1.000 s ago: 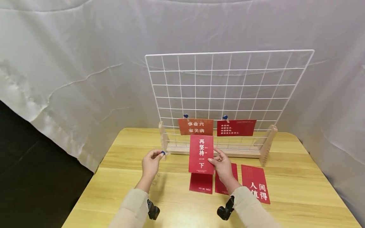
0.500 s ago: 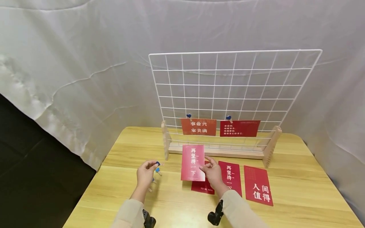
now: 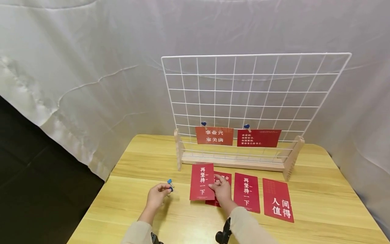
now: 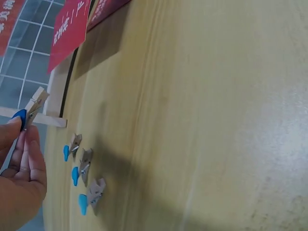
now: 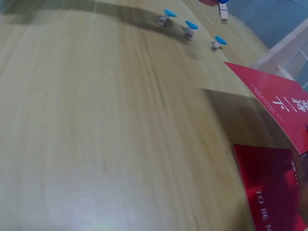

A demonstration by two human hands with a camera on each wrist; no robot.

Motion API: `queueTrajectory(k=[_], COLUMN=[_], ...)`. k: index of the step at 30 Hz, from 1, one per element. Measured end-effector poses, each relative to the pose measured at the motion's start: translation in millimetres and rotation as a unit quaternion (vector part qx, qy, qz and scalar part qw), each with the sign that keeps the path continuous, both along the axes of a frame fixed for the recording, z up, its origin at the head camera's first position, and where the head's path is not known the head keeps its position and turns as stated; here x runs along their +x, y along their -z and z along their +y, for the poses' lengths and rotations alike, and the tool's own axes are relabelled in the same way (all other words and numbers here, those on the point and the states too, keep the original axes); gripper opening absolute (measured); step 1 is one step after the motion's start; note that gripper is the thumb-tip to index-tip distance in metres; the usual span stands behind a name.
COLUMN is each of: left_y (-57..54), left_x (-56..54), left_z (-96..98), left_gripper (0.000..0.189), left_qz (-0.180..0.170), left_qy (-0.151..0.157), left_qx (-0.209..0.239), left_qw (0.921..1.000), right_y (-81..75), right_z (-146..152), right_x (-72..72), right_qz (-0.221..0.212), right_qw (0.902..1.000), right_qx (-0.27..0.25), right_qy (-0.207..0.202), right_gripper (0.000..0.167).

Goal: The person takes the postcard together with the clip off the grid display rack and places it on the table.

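Observation:
My left hand (image 3: 154,199) pinches a small wooden clothespin (image 4: 36,103) with a blue heart on it, between thumb and forefinger. My right hand (image 3: 223,194) holds a red card (image 3: 198,189) with white characters by its right edge. That card is tilted above the table, and its shadow falls on the wood in the right wrist view. Beneath it lies a darker red card (image 5: 267,192), partly covered by the held card and my hand. Three more clothespins (image 4: 85,166) with blue tops lie on the table below my left hand.
A white wire grid (image 3: 243,90) stands in a wooden base (image 3: 234,162) at the back. Clothespins hold an orange-red card (image 3: 214,139) and a dark red card (image 3: 259,141) on it. Right of my right hand lie two red cards, one upright-printed (image 3: 247,200) and another (image 3: 274,193) farther right.
My right hand has lowered the held card from in front of the grid toward the table and moved left. My left hand has come down with its clothespin. The head view has shifted slightly.

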State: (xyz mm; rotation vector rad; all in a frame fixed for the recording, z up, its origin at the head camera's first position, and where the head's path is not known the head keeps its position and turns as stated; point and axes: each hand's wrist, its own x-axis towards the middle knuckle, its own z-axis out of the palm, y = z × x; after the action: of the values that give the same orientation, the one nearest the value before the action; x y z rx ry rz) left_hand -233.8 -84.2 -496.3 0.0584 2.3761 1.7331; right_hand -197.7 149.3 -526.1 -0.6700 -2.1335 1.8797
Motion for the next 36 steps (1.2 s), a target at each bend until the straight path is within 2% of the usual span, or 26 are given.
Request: queueTrajectory(k=[9,24,32,36], left_y=[6.4,19.7,26.6,26.4], left_x=[2.7,1.4,-0.7,-2.2], left_z=[-2.7,-7.3,-6.3,-6.2], left_gripper=[0.011,0.009,0.004,0.004], left_qz=[-0.018,-0.008,0.009,0.017], left_qy=[0.0,0.001,0.042,0.067], left_qx=[-0.005,-0.041,-0.082,-0.108], left_qw=[0.9998,0.9991,0.9957,0.9917], right_y=[6.4,12.3,12.0,12.8], right_z=[-15.4,-29.5,-34.9,-34.3], right_x=[-0.9,-6.3,-6.7,-7.3], right_qz=[-0.011,-0.043,-0.041,-0.048], right_qw=[0.9995,0.9987,0.9987,0.9987], right_qx=[0.028,0.024,0.02,0.019], right_qy=[-0.008,0.014,0.02,0.007], right_gripper=[0.047,0.037,0.034,0.034])
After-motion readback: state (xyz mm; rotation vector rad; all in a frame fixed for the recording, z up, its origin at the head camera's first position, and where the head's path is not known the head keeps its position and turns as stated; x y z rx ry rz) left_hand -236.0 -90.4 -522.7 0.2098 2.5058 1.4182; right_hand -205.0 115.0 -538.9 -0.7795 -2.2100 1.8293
